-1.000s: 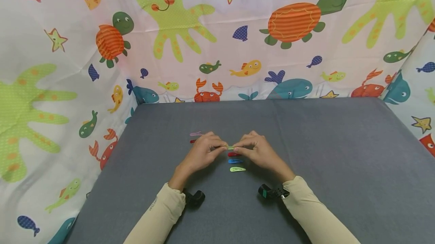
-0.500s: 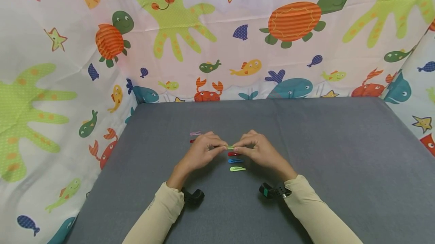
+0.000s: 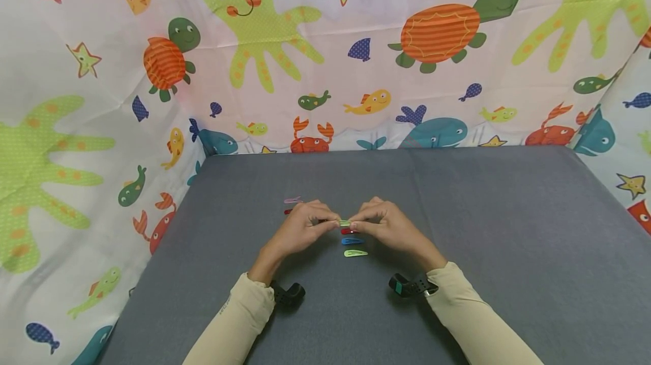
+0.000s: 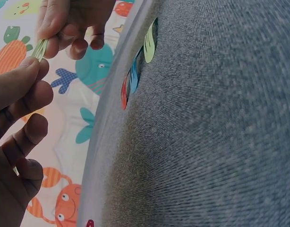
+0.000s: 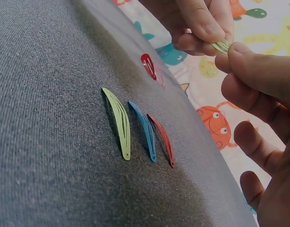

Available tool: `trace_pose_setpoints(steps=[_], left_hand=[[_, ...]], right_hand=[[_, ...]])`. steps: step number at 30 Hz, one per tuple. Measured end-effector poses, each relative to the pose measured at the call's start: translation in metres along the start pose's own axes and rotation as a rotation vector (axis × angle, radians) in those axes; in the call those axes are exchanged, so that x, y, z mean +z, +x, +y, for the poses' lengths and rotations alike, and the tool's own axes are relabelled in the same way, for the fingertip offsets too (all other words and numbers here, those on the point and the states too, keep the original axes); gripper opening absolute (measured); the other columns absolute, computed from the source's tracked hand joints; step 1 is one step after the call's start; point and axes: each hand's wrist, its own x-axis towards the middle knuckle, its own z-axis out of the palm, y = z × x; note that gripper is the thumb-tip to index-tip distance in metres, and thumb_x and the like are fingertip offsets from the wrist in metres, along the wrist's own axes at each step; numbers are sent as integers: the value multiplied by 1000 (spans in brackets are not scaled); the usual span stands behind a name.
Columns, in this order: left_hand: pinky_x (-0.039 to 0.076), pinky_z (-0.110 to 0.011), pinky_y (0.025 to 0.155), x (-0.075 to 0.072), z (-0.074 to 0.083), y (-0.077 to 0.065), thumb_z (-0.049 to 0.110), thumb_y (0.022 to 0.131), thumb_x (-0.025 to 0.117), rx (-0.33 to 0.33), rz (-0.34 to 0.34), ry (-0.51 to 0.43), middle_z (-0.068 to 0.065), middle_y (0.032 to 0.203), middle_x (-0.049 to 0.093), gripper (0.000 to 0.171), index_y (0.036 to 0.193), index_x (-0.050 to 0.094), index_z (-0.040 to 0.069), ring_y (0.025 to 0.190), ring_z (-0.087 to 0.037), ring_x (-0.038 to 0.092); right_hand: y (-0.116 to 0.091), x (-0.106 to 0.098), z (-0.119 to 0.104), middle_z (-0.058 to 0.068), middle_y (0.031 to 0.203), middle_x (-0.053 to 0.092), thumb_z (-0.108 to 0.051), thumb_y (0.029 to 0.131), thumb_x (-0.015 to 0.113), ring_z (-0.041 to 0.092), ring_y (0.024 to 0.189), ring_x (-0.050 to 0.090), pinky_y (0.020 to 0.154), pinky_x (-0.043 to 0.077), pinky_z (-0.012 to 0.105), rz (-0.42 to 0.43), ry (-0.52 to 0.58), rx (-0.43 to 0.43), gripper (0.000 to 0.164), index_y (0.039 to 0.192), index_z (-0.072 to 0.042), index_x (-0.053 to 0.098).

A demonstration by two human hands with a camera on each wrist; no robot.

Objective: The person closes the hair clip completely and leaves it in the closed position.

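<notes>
So, nearest you come your beige sleeves [image 3: 234, 320] above the grey tabletop [image 3: 508, 252], with a black wrist camera [image 3: 290, 295] by the left cuff and a second wrist camera [image 3: 402, 286] by the right. Beyond them, three snap hair clips lie on the tabletop in a column running away from you: a lime-green clip [image 3: 355, 253] first, then a blue clip [image 3: 352, 240], then a red clip [image 3: 347, 231], each just apart from its neighbour. Right by the red one, a pale green clip [image 3: 344, 223] is held up off the tabletop between your two hands. Your left hand [image 3: 307, 226] pinches its left end between thumb and index finger, and your right hand [image 3: 385, 225] pinches the right end likewise, so only the middle of it shows. Past your left hand, partly hidden by it from above, lies a dark red clip [image 5: 146, 60], and slightly farther off a pink clip [image 3: 291, 201]. Behind the tabletop's far edge hangs a pale curtain [image 3: 335, 43] printed with turtles, octopuses, crabs and whales
</notes>
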Motion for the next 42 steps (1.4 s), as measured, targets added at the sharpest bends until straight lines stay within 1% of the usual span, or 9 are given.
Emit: trace_pose_setpoints(steps=[8, 13, 16, 22, 27, 30, 35, 38, 42], left_hand=[[49, -28, 75, 0, 0, 0, 17, 95, 73, -9, -28, -17, 4, 95, 77, 13, 103, 82, 17, 87, -8, 61], [50, -30, 72, 2, 2, 1, 17, 95, 73, -15, -27, -51, 5, 95, 77, 13, 104, 82, 16, 86, -8, 61], [49, -32, 70, 4, 2, 2, 20, 95, 73, -23, -9, -44, 7, 92, 76, 13, 104, 82, 19, 83, -7, 59], [51, -39, 74, 8, 4, 3, 24, 92, 76, -17, 53, 65, 13, 85, 71, 12, 104, 81, 25, 80, -6, 56], [53, -43, 76, 9, 5, 4, 22, 89, 80, 46, 119, 157, 10, 83, 69, 15, 104, 79, 22, 82, -15, 60], [52, -39, 74, 9, 5, 4, 23, 87, 82, 101, 162, 229, 6, 83, 69, 16, 102, 79, 20, 82, -21, 62], [46, -31, 73, 8, 7, 4, 25, 86, 83, 168, 204, 335, 3, 82, 69, 15, 99, 80, 19, 80, -23, 61], [44, -31, 73, 8, 7, 4, 25, 86, 83, 189, 211, 358, 2, 81, 69, 15, 98, 80, 18, 79, -23, 60], [44, -31, 73, 8, 7, 4, 25, 86, 83, 206, 224, 380, 4, 80, 68, 14, 98, 80, 19, 78, -16, 56]], right_hand=[[-1, -1, 2, 6, 80, 72, -11, 92, 74, 14, 75, 45, 71, 37, 32, -12, 16, 5, 11, 99, -11, 83], [-2, -3, 2, 13, 83, 71, -10, 93, 73, 15, 75, 45, 70, 37, 32, -17, 38, 26, 11, 99, -9, 82], [-3, -4, 1, 16, 86, 71, -12, 94, 72, 15, 77, 46, 76, 37, 35, -15, 42, 56, 11, 98, -11, 82], [-3, -2, -2, 15, 92, 72, -14, 98, 68, 13, 85, 54, 85, 43, 41, 0, 38, 103, 13, 97, -8, 79], [-3, 0, -5, 10, 97, 73, -16, 100, 65, 16, 89, 61, 83, 49, 36, 16, 32, 148, 16, 98, -4, 76], [-2, 0, -5, 13, 99, 72, -17, 101, 64, 24, 88, 62, 80, 50, 33, 22, 36, 177, 20, 101, -1, 75], [-2, 1, -3, 19, 100, 71, -18, 102, 63, 36, 90, 63, 79, 50, 32, 25, 54, 208, 22, 102, 0, 74], [-1, 1, -4, 19, 100, 71, -18, 102, 63, 40, 91, 63, 79, 50, 32, 25, 64, 219, 21, 102, 0, 74], [-1, 1, -5, 17, 99, 71, -18, 101, 63, 38, 89, 63, 78, 50, 31, 25, 67, 222, 21, 103, 0, 74]])
